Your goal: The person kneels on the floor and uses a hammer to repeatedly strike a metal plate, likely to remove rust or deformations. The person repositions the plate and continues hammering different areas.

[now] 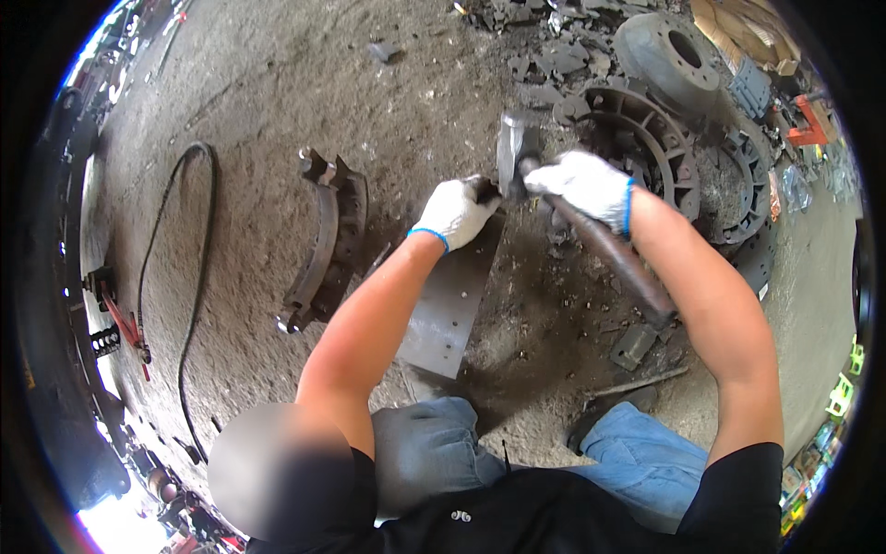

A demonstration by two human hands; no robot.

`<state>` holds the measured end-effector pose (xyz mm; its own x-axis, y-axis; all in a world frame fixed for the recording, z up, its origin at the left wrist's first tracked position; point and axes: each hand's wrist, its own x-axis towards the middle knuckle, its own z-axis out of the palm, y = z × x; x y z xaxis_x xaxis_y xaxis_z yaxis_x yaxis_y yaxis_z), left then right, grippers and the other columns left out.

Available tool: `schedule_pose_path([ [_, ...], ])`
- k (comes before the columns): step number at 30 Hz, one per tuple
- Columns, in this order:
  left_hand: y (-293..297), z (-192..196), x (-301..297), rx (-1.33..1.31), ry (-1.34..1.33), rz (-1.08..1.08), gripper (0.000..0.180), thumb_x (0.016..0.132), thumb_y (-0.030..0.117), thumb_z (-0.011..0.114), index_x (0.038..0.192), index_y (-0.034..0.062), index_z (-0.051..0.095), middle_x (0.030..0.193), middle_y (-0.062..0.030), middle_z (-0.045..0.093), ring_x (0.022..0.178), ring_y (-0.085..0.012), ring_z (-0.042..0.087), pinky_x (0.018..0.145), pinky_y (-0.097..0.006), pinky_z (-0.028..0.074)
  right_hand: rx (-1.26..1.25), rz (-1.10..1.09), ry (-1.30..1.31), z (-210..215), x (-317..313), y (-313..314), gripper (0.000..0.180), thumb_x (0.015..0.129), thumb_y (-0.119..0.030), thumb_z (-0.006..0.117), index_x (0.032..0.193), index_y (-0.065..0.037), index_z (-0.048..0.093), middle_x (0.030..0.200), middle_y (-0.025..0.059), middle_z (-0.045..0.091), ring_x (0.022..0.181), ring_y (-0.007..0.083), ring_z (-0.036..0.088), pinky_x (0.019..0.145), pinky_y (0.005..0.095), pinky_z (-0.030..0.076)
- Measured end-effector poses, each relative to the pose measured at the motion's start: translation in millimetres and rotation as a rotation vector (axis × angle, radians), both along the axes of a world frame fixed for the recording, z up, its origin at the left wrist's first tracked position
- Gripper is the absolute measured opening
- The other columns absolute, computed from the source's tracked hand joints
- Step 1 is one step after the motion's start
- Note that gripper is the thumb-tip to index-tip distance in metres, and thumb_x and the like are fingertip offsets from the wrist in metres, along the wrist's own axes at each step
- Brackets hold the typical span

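Note:
My left hand [457,210], in a white glove, is closed around a small dark tool [484,188] held against the top end of a grey curved metal plate [449,309] that lies on the dirt floor under my forearm. My right hand [586,185], also gloved, grips the dark handle of a heavy hammer [517,146] just behind its steel head. The hammer head hangs right above the small tool and my left hand. Its handle [628,268] runs back along my right forearm.
A worn brake shoe [328,235] lies to the left, with a black hose [196,277] looping beyond it. Brake drums [646,138] and broken scraps pile up at the upper right. A small metal block [635,343] and a thin rod [641,380] lie near my knees.

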<state>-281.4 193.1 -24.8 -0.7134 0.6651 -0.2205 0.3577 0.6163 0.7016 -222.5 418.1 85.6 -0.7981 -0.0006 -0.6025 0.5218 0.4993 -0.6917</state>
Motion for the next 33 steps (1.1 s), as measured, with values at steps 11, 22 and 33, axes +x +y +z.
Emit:
schedule_pose_path([
  [11,0.3,2.5,9.8,0.021,0.001,0.033,0.032,0.092,0.034,0.071,0.111,0.0099,0.074,0.103,-0.0198,0.074,0.099,-0.0412,0.070,0.085,-0.045,0.056,-0.227,-0.095,-0.010,-1.4,-15.5,-5.7,0.030,0.095,-0.037,0.071,0.092,-0.007,0.074,0.069,0.0039,0.067,0.053,0.0148,0.062,0.049,0.0307,0.051],
  [22,2.3,3.6,6.3,-0.004,0.017,-0.054,0.036,0.093,0.030,0.070,0.119,0.0065,0.073,0.112,-0.0200,0.074,0.109,-0.0369,0.070,0.092,-0.042,0.056,0.015,0.100,0.095,4.0,-13.0,5.8,0.043,0.095,-0.043,0.072,0.090,0.000,0.075,0.077,0.0082,0.072,0.062,0.0150,0.062,0.062,0.0336,0.054],
  [33,8.2,21.5,11.1,-0.097,-0.014,-0.060,0.028,0.094,0.026,0.070,0.111,0.0045,0.073,0.106,-0.0211,0.074,0.100,-0.0392,0.071,0.085,-0.042,0.056,-0.328,-0.314,-0.075,3.9,5.9,-2.1,0.027,0.095,-0.030,0.072,0.098,-0.004,0.078,0.077,0.0081,0.071,0.061,0.0168,0.064,0.056,0.0334,0.053],
])
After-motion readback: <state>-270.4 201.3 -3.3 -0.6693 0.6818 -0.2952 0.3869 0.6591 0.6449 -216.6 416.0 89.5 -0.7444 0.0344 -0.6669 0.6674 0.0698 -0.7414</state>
